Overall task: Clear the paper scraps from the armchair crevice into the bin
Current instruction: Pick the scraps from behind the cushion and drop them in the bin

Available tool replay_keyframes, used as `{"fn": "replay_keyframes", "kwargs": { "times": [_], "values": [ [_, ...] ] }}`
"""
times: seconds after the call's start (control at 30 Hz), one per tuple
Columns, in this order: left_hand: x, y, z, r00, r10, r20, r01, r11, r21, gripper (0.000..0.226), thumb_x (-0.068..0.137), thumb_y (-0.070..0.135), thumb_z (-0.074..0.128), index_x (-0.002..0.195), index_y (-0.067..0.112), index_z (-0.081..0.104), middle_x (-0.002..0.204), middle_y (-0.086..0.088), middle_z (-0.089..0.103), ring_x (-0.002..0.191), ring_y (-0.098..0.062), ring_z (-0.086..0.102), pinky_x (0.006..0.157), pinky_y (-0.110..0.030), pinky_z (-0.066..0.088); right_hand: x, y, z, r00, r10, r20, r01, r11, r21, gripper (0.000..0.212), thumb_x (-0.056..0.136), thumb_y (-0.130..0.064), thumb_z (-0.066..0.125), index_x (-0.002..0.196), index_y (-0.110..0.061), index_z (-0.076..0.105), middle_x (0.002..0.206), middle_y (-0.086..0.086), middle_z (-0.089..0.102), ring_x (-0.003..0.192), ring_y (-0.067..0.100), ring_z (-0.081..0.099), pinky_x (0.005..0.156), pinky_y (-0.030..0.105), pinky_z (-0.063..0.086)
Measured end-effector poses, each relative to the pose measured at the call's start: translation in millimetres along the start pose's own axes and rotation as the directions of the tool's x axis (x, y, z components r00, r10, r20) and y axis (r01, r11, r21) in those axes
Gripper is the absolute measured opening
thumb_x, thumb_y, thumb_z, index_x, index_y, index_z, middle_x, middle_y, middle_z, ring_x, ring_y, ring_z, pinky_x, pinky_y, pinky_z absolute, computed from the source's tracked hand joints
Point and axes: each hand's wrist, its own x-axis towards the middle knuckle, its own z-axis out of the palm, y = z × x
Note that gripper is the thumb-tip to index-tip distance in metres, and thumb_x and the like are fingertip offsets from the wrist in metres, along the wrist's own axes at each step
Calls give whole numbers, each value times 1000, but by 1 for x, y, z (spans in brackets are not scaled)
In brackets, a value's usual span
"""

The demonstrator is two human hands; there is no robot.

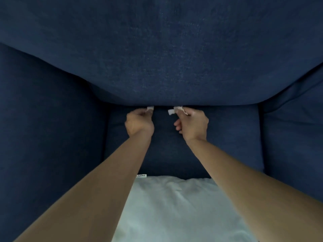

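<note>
I look down into a dark blue armchair (227,137). Both of my arms reach to the crevice (162,106) where the seat cushion meets the backrest. My left hand (139,122) is closed, pinching a small white paper scrap (150,108) at the crevice line. My right hand (191,124) pinches white paper scraps (172,111), one sticking out to the left of its fingers and another at the crevice edge. The two hands are a short gap apart. No bin is in view.
The backrest (166,58) fills the top of the view. Armrests rise at the left (43,128) and right (293,137). A pale cushion (174,210) with a small label lies on the front of the seat, between my forearms.
</note>
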Motion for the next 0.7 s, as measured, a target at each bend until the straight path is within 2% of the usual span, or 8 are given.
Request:
{"fn": "replay_keyframes", "kwargs": {
  "times": [0.07,0.17,0.27,0.37,0.47,0.53,0.6,0.7],
  "values": [
    [-22,-6,-13,1000,9,26,-9,1000,-12,14,89,40,73,85,26,72,76,14,65,69,0,57,58,-16,43,-13,-4,-14,999,-37,37,37,999,14,19,98,-25,66,84,-24,78,56,5,68,45,10,59,46,27,53],
    [-50,-12,-43,999,14,35,-13,999,-33,18,87,45,73,89,27,75,80,12,70,69,1,59,56,-14,40,-34,-19,-34,997,-74,28,74,997,17,19,97,-24,66,83,-29,77,54,4,66,43,10,57,45,29,53],
    [-69,-12,-78,999,19,30,-18,999,-40,17,90,40,72,96,25,77,80,10,70,67,-3,59,56,-17,41,-54,-39,-43,993,-115,23,115,993,9,20,97,-24,66,84,-34,76,53,3,65,43,10,55,45,29,53],
    [-85,-9,-122,994,104,23,-102,993,-63,18,91,37,71,99,22,76,81,7,70,67,-4,59,57,-14,43,-78,-63,-35,983,-174,57,173,985,14,20,97,-23,67,87,-38,76,56,3,66,45,11,56,45,26,51],
    [-101,-8,-177,977,214,-18,-214,971,-101,10,92,32,70,96,24,75,86,5,69,71,-3,60,61,-6,43,-107,-89,-8,963,-242,121,242,970,11,17,97,-22,67,94,-34,78,64,-1,68,50,10,59,46,25,50],
    [-110,-13,-218,966,251,-70,-258,955,-146,4,92,31,70,92,29,74,83,5,68,67,-1,57,61,-6,42,-132,-103,18,941,-297,160,300,954,10,18,97,-20,66,103,-31,78,72,-6,69,52,9,60,46,25,50],
    [-116,-26,-263,954,265,-139,-286,943,-171,5,93,33,70,88,34,71,79,6,64,62,1,52,60,-8,41,-162,-115,52,906,-365,217,373,928,5,19,98,-20,65,111,-29,76,83,-6,70,52,8,59,45,25,50],
    [-125,-61,-334,936,250,-248,-301,933,-195,5,93,34,69,89,35,71,79,7,62,66,1,53,63,-7,40,-217,-125,107,827,-454,333,477,879,12,22,100,-21,62,113,-34,73,89,-9,66,55,5,60,45,26,50]
  ]
}}
